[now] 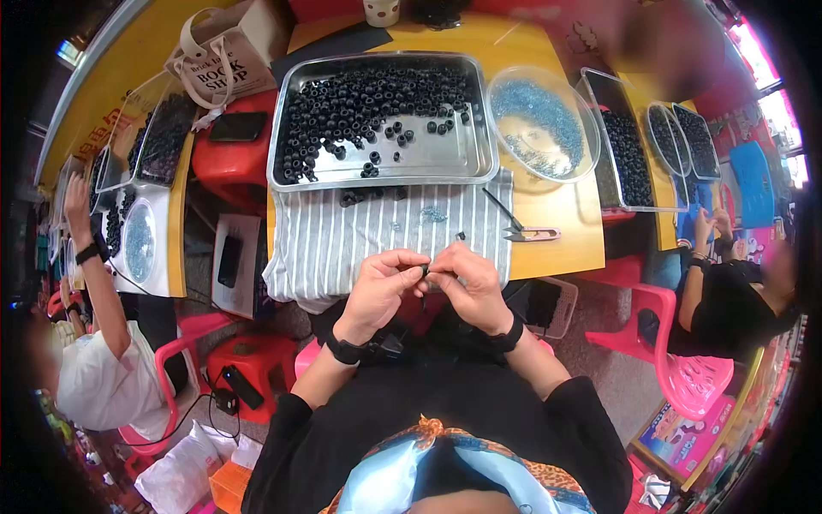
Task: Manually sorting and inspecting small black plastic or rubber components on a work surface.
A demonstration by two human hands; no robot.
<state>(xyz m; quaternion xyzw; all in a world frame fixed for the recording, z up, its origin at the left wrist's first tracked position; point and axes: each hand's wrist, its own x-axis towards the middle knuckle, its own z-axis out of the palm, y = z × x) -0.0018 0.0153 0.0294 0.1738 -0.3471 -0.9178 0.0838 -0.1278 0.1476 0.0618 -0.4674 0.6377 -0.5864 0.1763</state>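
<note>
Just past the front edge of the striped cloth (317,248), my left hand (383,287) and my right hand (473,287) meet fingertip to fingertip. Both are closed in a pinch around a small black piece (425,269), mostly covered by the fingers. A large metal tray (428,167) stands beyond the cloth, holding many black ring-like beads (342,111). To its right, a round clear dish (591,141) contains tiny blue, glassy-looking pieces (552,111). A few of these lie in a small heap (434,215) on the cloth, and another small black piece (461,236) sits near my right hand.
Thread snips (535,234) and a thin black stick (501,208) lie at the cloth's right edge. A phone (238,127) rests on a red stool at the left. People work at tables on both sides; a pink chair (655,325) stands at the right.
</note>
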